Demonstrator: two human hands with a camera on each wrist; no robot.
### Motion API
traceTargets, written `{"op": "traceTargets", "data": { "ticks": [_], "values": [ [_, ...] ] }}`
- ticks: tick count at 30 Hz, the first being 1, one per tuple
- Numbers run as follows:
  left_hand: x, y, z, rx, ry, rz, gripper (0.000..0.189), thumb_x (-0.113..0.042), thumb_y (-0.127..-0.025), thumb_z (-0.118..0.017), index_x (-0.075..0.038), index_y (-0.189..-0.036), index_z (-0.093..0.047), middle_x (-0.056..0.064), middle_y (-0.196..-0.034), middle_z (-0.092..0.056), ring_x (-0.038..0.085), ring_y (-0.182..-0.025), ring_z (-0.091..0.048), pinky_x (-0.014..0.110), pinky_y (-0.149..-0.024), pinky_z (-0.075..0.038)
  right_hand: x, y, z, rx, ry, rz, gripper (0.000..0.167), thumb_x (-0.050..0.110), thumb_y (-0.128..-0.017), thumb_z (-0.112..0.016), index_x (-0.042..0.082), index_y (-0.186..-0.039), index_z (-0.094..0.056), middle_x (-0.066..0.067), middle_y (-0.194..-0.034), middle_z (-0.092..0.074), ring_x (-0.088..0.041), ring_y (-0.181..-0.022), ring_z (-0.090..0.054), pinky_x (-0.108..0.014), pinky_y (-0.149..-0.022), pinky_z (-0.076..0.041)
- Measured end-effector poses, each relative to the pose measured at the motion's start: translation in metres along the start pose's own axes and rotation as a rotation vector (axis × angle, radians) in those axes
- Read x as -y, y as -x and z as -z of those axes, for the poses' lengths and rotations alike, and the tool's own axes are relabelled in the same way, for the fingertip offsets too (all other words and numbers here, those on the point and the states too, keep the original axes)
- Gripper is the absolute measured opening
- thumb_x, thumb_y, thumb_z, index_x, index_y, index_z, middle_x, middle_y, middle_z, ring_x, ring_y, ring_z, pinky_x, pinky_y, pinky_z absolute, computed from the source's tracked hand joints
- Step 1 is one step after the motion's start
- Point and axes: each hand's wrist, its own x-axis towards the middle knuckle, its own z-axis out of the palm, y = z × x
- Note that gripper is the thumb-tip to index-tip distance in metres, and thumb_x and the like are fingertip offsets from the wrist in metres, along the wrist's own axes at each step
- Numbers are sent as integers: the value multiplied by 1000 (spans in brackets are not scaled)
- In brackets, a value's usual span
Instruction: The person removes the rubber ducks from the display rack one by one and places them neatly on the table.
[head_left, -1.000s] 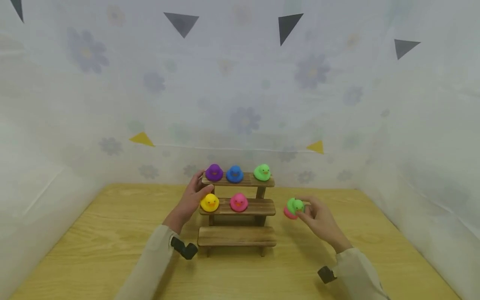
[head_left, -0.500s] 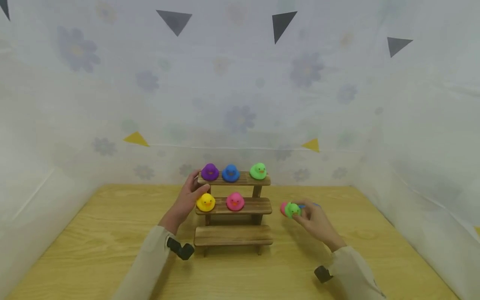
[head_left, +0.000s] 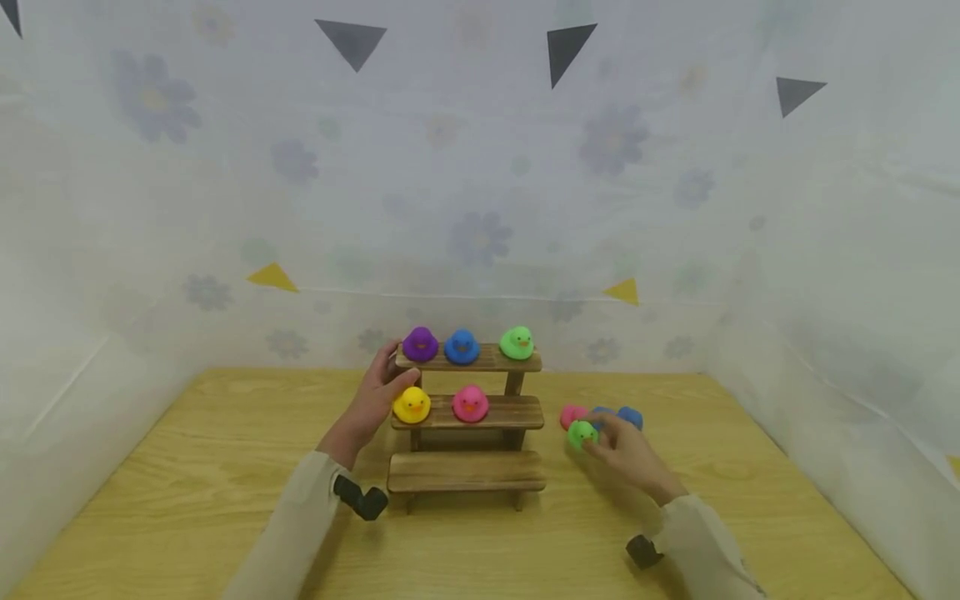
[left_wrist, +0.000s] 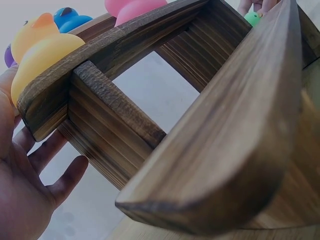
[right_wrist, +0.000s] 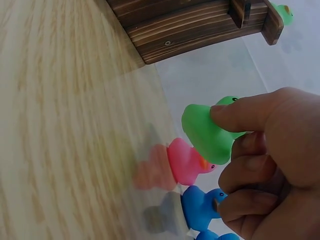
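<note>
A three-step wooden display stand (head_left: 465,473) stands on the table. My left hand (head_left: 366,410) holds its left end, thumb beside the yellow rubber duck (head_left: 412,406) and fingers behind the wood. My right hand (head_left: 636,454) pinches a green rubber duck (right_wrist: 207,131) between thumb and fingers, off the table to the right of the stand. On the middle step, a pink duck (head_left: 470,405) sits beside the yellow one. Purple (head_left: 420,344), blue (head_left: 462,347) and light green (head_left: 517,342) ducks line the top step. The bottom step bears no duck.
Behind my right hand, a pink duck (head_left: 573,416) and blue ducks (head_left: 631,417) stand on the wooden table (head_left: 247,450), partly hidden by the fingers. Pale flowered sheeting (head_left: 480,167) surrounds the table at the back and sides.
My right hand has drawn the green duck toward me and slightly down, uncovering the pink and blue ducks behind. My left hand keeps its place on the stand; the head view shifted slightly.
</note>
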Motion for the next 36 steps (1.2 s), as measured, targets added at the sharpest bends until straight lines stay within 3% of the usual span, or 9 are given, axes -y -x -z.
{"op": "traceTargets", "data": {
  "ticks": [9,23,31,36],
  "values": [
    [1,4,5,-22,-19,7,68,-28,-100,-51,-16,-154,-12,21,-147,-40,35,-130,-43,52,-112,-29,-4,-3,-6,63,-1,-41,39,12,-92,-64,-2,-128,-55,2,-62,-45,-3,-51,-38,-21,-48,-37],
    [-5,-1,4,-9,-24,-6,68,-26,-100,-52,-15,-154,-12,22,-148,-40,36,-131,-43,52,-112,-29,-15,-5,-3,60,15,-30,36,9,-93,-63,-2,-126,-55,2,-63,-45,-4,-53,-39,-21,-49,-37],
    [-4,-1,3,0,-21,-7,67,-26,-101,-51,-15,-154,-12,22,-149,-38,36,-131,-43,52,-112,-30,-19,-1,-3,90,1,-67,41,1,-85,-64,-4,-125,-55,2,-64,-43,-5,-54,-39,-22,-51,-38],
    [0,-1,1,7,-14,-1,68,-28,-100,-52,-17,-154,-13,21,-149,-38,36,-131,-43,53,-112,-29,-18,2,0,95,-14,-103,48,-8,-83,-56,-3,-130,-51,1,-65,-41,-5,-53,-38,-22,-51,-38]
  ]
}}
